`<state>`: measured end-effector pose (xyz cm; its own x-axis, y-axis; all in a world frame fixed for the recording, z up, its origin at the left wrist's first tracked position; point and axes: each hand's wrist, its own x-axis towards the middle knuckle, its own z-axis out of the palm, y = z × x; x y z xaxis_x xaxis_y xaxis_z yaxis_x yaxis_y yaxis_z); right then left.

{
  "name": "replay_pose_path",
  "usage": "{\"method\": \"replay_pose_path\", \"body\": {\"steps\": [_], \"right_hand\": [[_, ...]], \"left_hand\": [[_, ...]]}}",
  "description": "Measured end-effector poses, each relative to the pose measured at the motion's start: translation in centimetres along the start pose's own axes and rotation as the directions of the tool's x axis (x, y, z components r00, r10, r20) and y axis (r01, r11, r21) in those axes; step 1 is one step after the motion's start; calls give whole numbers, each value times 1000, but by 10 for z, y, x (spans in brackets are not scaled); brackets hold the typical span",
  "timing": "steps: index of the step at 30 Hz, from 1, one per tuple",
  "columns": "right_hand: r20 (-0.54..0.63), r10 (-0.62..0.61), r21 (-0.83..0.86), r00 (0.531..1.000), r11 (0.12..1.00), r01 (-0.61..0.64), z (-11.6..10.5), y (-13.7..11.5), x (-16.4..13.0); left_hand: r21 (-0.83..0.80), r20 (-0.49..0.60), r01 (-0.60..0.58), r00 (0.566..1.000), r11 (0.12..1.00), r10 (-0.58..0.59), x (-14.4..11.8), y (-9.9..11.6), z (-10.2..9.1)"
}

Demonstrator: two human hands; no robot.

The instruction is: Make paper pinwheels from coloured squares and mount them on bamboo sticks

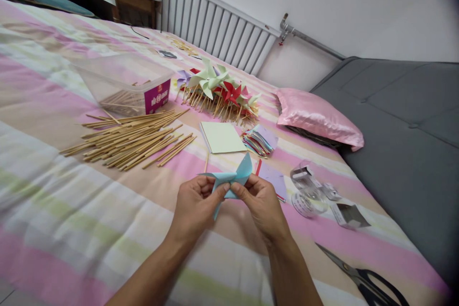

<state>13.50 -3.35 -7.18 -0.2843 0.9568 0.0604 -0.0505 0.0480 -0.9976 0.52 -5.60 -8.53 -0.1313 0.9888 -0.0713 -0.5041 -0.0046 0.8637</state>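
A light blue paper pinwheel [244, 168] is held up between both hands, low in the middle of the view. My left hand [197, 201] pinches it near the centre with the thumb. From the other side my right hand [263, 203] grips it, its thumb tip almost meeting the left one. A thin wooden stick [206, 160] shows just behind the pinwheel's left blade; I cannot tell whether they are joined. Beyond the hands lie a stack of pale square paper [223, 137] and a pile of coloured paper pieces [258, 141].
Many wooden sticks [132, 141] lie left, by a clear plastic box [122, 74]. Finished pinwheels [218, 88] are heaped behind. Purple paper [274, 179], clear plastic cups [308, 201], a small open box [347, 215] and black scissors [358, 275] lie right. A pink pillow [317, 117] rests by the headboard.
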Motion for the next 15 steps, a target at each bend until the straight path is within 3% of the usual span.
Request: {"method": "replay_pose_path", "body": {"steps": [6,15], "right_hand": [[1,-2,-14,1000,1000,2,0,0,-1],[13,11,4,1000,1000,-11,0,-2,-1]], "left_hand": [[14,10,43,999,999,-43,-1,5,0],[49,49,-24,999,998,22,-1,5,-1]]}}
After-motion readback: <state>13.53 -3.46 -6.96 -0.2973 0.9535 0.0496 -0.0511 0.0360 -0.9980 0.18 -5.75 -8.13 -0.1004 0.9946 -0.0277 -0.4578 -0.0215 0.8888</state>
